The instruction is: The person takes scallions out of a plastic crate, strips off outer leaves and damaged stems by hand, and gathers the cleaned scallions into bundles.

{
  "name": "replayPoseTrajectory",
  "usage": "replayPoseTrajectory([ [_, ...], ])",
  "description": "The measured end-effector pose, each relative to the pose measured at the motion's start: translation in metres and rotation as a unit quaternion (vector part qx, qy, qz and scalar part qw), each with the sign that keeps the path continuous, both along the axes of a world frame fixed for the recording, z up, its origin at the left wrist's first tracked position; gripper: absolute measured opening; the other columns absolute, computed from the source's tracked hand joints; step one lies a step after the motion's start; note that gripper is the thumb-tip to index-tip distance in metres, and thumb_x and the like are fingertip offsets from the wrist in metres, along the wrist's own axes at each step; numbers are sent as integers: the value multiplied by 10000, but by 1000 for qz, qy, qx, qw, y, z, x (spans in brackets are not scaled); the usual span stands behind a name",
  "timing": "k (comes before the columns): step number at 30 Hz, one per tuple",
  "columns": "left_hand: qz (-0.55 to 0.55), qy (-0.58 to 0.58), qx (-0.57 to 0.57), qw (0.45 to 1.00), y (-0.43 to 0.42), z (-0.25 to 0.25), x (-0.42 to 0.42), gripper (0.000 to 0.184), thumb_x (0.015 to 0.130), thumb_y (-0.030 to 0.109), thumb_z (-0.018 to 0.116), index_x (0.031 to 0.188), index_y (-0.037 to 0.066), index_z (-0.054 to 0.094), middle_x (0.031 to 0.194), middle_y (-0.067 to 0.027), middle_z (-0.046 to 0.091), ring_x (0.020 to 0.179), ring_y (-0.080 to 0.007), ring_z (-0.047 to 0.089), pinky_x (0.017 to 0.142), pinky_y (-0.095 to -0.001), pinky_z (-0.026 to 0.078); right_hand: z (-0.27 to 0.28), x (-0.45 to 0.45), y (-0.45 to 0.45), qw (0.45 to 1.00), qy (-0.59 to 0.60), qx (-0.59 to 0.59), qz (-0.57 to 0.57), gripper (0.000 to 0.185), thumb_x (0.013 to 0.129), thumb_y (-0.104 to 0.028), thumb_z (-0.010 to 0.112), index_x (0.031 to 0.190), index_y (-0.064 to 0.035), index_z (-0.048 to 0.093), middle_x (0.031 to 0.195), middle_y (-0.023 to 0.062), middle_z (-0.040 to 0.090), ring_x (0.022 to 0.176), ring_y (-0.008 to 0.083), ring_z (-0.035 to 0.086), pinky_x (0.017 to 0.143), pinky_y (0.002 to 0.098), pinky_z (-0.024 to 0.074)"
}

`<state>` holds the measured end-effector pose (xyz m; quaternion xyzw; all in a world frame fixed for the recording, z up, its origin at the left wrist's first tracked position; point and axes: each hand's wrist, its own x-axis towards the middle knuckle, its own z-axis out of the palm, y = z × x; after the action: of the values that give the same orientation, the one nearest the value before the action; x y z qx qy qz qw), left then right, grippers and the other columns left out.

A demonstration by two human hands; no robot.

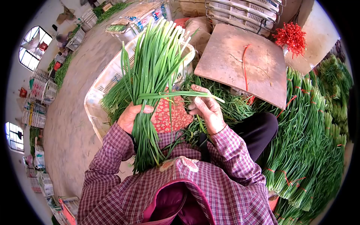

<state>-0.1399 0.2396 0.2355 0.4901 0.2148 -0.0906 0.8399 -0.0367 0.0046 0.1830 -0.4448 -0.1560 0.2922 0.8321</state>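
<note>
My left hand (pixel 131 118) is closed around a thick bunch of garlic chives (pixel 157 56), its thumb lying across the leaves. The pale cut ends point away from me and the green tips hang toward my lap. A few chive stalks (pixel 180 94) lie crosswise over the bunch, reaching to my right hand (pixel 210 110). That hand's thumb and fingers are pinched together at these stalks; the exact contact is partly hidden. Under the bunch, a red flowered cloth (pixel 170 116) covers my lap.
A pale plastic crate (pixel 93 101) with chives stands beyond my left hand. Ahead to the right is a board (pixel 240 48) with a loose red tie (pixel 244 65). Red ties (pixel 290 37) hang behind it. Banded chives (pixel 300 150) are piled at right. Stacked crates (pixel 243 13) stand behind.
</note>
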Motion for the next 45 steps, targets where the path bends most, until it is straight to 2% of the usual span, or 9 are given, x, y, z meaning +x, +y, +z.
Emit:
replayPoseTrajectory([
  [5, -2, 6, 12, 1000, 1, -5, -1, 305, 748, 42, 652, 1046, 12, 593, 803, -54, 608, 623, -158, 613, 578, -291, 541, 15, 9, 9, 998, -2, -6, -56, 336, 992, -318, 482, 1246, -99, 510, 906, -14, 597, 743, 66, 564, 636, 193, 466],
  [8, 14, 4, 3, 1000, 3, -9, -2, 338, 757, 12, 607, 1088, -40, 569, 861, -103, 617, 647, -189, 611, 581, -301, 535, 20, 12, 13, 997, -13, 9, -76, 344, 984, -318, 499, 1236, -86, 522, 950, -1, 605, 784, 76, 569, 673, 200, 469],
  [10, 16, 15, -3, 1000, 4, -7, -4, 365, 750, 0, 603, 1110, -39, 560, 870, -106, 618, 651, -192, 620, 581, -301, 544, 27, 14, 12, 993, -107, -13, -45, 326, 965, -242, 551, 1238, -66, 523, 1021, 24, 609, 855, 88, 572, 741, 227, 485],
  [14, 10, -3, 3, 1000, -2, -3, -2, 402, 738, -13, 602, 1136, -34, 547, 874, -111, 617, 644, -196, 619, 560, -300, 546, 30, 16, 11, 996, -91, -5, 22, 380, 903, -74, 629, 1261, -47, 504, 1104, 39, 604, 950, 97, 572, 818, 264, 498],
  [23, 22, -2, 12, 1000, -4, 0, -2, 428, 726, -26, 597, 1149, -25, 532, 893, -129, 607, 627, -200, 611, 537, -299, 533, 25, 19, 13, 999, -47, 7, -18, 316, 901, -110, 643, 1200, -65, 553, 976, 27, 641, 832, 84, 597, 704, 229, 502],
  [25, 14, 12, 9, 1000, -6, 2, -3, 329, 738, 0, 639, 1059, 14, 569, 806, -49, 585, 604, -157, 580, 536, -285, 500, 21, 22, 14, 999, -45, 13, -21, 280, 894, -115, 652, 1157, -65, 569, 937, 23, 641, 802, 83, 597, 689, 228, 503],
  [30, 20, 10, 13, 1000, -5, -1, -3, 329, 743, -3, 629, 1066, 2, 566, 806, -68, 592, 613, -166, 592, 557, -297, 534, 25, 21, 14, 999, -1, 19, -49, 168, 869, -120, 685, 996, -60, 593, 828, 18, 632, 733, 84, 600, 617, 227, 506],
  [32, 19, 8, 23, 1000, -4, -4, -4, 425, 716, -2, 601, 1134, -32, 535, 859, -127, 607, 593, -196, 591, 519, -306, 518, 20, 23, 16, 997, 1, 31, -70, 154, 871, -113, 679, 983, -54, 590, 833, 24, 636, 719, 89, 603, 607, 229, 508],
  [45, -15, 11, 19, 1000, -4, -2, -6, 408, 723, 7, 612, 1123, -37, 541, 848, -130, 614, 628, -196, 583, 560, -307, 461, 12, 41, 13, 970, 60, 108, -208, 54, 901, -102, 632, 904, -65, 592, 744, 41, 633, 662, 132, 662, 556, 232, 514],
])
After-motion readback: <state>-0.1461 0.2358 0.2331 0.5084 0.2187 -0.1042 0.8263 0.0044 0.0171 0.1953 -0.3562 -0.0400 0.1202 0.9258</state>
